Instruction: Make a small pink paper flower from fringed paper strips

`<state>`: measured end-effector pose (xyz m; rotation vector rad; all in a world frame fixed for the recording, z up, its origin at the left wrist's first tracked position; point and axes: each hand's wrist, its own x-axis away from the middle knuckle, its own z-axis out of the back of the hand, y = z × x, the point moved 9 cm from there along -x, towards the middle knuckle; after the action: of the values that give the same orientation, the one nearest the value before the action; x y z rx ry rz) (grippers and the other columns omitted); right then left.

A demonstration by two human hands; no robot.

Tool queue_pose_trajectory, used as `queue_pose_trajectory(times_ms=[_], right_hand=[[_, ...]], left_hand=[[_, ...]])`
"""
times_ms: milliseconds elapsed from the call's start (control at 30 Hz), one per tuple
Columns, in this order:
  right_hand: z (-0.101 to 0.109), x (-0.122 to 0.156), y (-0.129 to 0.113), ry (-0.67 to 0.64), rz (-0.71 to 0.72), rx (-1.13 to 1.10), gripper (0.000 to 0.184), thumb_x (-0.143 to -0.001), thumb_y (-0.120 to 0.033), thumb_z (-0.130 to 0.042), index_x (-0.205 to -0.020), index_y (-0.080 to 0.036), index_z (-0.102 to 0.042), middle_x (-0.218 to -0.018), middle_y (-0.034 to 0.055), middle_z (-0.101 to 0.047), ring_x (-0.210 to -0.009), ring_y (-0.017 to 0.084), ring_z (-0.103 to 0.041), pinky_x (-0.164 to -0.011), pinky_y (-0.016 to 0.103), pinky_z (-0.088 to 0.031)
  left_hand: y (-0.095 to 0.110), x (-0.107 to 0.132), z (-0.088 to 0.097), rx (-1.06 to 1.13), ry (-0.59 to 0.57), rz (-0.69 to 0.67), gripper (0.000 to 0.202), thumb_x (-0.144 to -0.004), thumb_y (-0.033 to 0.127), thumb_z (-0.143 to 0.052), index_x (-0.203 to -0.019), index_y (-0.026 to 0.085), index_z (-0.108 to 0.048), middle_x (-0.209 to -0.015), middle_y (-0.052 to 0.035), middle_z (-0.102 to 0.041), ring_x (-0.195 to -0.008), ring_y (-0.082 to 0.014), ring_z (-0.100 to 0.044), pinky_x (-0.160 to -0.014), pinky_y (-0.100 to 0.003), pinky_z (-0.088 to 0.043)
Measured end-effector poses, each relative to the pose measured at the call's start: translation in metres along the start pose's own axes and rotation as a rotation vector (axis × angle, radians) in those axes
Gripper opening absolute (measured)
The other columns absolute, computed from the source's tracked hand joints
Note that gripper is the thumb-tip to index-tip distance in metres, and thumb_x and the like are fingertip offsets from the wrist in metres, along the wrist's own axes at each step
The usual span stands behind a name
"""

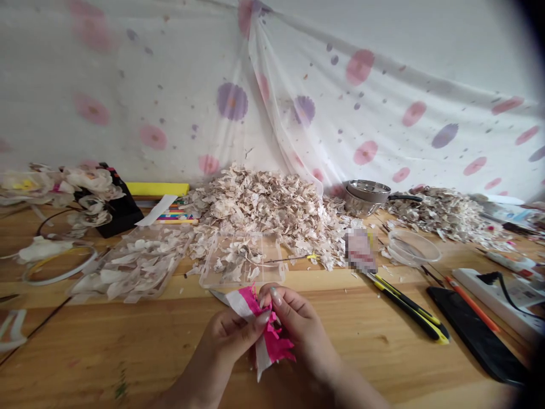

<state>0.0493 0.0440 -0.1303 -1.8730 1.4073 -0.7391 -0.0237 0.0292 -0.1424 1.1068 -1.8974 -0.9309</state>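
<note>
The left hand (232, 346) and right hand (300, 332) are pressing close together, fingers curled, each pinching a frayed pink-and-white crepe paper strip (268, 335) that is hanging between them just above the wooden counter (106, 358). Directly ahead of the hands, a clear plastic tray (242, 261) is holding pale paper scraps, and a second clear tray (136, 267) is sitting beside it, filled with paler petal-shaped pieces. Behind both, a large heap of shredded paper (264, 210) is spreading along the counter. To the right, a yellow-and-black utility knife (409, 307) is lying near a black phone (477, 335) and a white power strip (498, 295), while a steel pot (366, 193) is standing farther back. Paper flowers (85, 187) are resting at the far left, and sheer flowered fabric (340, 85) is hanging behind everything.
</note>
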Motion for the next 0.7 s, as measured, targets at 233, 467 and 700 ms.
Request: queue_pose_trajectory(times_ms=[233,467,700], right_hand=[[-0.011,0.008,-0.011,-0.16,0.095,0.062,0.015,-0.076,-0.037,-0.075,-0.081,-0.024,-0.076,-0.089,0.0018,-0.058,-0.067,0.009,-0.051,-0.054,0.019,-0.039],[-0.017,0.011,-0.017,-0.249,0.059,0.182,0.015,-0.063,-0.039,-0.083,-0.072,-0.028,-0.079,-0.088,0.0027,-0.059,-0.065,0.011,-0.054,-0.054,0.023,-0.046],[-0.021,0.014,-0.012,-0.308,-0.021,0.191,0.026,-0.059,-0.047,-0.083,-0.076,-0.029,-0.079,-0.089,0.0018,-0.059,-0.071,0.012,-0.055,-0.06,0.023,-0.045]], left_hand=[[-0.002,0.002,-0.02,0.312,-0.245,0.098,0.016,-0.071,0.03,-0.08,-0.072,0.017,-0.072,-0.059,0.0026,-0.056,-0.055,-0.0063,-0.048,-0.06,-0.018,-0.042],[-0.012,0.01,-0.023,0.265,-0.357,0.162,0.019,-0.067,0.031,-0.082,-0.074,0.016,-0.074,-0.067,-0.0021,-0.064,-0.064,-0.0103,-0.055,-0.064,-0.02,-0.042],[-0.027,0.012,0.0,0.105,-0.185,0.234,0.025,-0.06,0.034,-0.087,-0.071,0.015,-0.074,-0.058,-0.0018,-0.064,-0.051,-0.0079,-0.054,-0.049,-0.016,-0.037]])
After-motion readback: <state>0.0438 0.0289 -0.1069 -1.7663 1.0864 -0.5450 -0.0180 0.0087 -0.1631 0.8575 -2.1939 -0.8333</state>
